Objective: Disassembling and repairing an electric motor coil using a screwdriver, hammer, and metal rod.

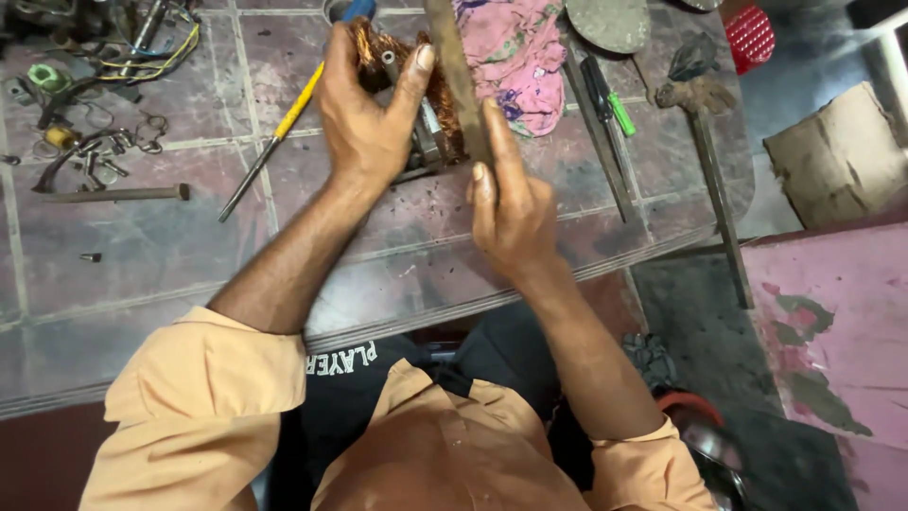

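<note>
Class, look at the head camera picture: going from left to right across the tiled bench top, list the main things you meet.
Loose metal parts → yellow-handled screwdriver → left hand on the copper-wound motor part → right hand → pink cloth → green-handled screwdriver → hammer.

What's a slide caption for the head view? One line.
Left hand grips a copper-wound motor part on the tiled bench while the right hand presses a flat bar against it.
</note>
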